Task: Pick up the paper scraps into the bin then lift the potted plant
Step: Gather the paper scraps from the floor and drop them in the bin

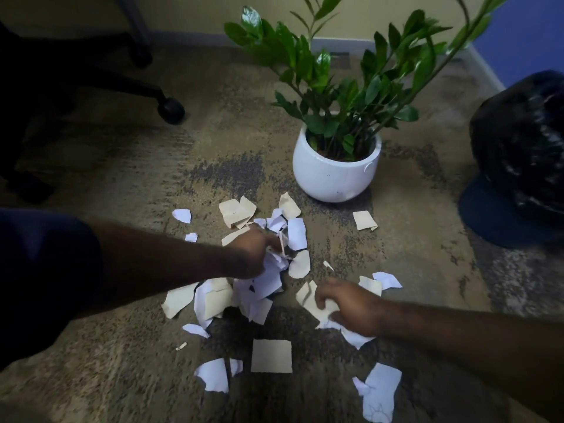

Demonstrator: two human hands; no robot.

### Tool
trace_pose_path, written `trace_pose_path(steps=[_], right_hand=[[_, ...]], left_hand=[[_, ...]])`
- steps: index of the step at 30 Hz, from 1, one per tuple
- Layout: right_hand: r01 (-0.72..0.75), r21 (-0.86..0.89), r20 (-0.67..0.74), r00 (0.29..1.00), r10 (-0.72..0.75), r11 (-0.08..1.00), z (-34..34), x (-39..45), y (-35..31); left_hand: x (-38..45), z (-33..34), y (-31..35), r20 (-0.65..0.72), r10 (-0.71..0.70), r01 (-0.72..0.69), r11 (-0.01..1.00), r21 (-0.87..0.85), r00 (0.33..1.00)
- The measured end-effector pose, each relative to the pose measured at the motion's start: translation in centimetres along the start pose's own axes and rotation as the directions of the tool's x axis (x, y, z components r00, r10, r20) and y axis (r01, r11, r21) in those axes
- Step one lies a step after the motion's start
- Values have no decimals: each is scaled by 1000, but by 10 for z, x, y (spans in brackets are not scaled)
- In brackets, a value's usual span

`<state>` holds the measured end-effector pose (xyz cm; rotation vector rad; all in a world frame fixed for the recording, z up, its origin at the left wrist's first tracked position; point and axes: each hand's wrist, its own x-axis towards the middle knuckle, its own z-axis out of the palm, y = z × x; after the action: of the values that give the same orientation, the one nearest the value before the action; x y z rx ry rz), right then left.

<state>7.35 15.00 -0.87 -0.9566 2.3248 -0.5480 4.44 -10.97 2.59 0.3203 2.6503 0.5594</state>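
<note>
White and tan paper scraps (271, 355) litter carpet (122, 361) before potted plant (335, 166). Left hand (248, 251) and right hand (345, 306) each clutch handfuls, fingers curled. Advice: gather full fistfuls, then carry to bin (518, 166), far right.

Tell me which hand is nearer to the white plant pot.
Left. The left hand grips scraps just in front of the white plant pot, slightly to its left. The right hand grips scraps further back toward the person, below the pot in the view.
</note>
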Motion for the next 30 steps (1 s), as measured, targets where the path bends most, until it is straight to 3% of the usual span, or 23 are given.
trace_pose_path(steps=[4,10,14,22,30], right_hand=[[-124,81,-74,989,131,989,-26,-12,7],[-203,238,-218,942,255,950,-74,-34,3],[-192,304,-321,901,290,933,-105,-54,3],[-204,396,-506,765,399,895,-162,-107,12],[-104,533,-626,620,474,840,-224,-149,29]], left_hand=[[4,-9,7,-58,35,-39,998,-53,998],[13,-21,30,-110,-63,58,997,-46,992],[14,-25,40,-132,-40,14,981,-196,990],[22,-33,74,-248,92,-170,935,-311,964],[35,-54,113,-353,76,-192,932,-307,933]])
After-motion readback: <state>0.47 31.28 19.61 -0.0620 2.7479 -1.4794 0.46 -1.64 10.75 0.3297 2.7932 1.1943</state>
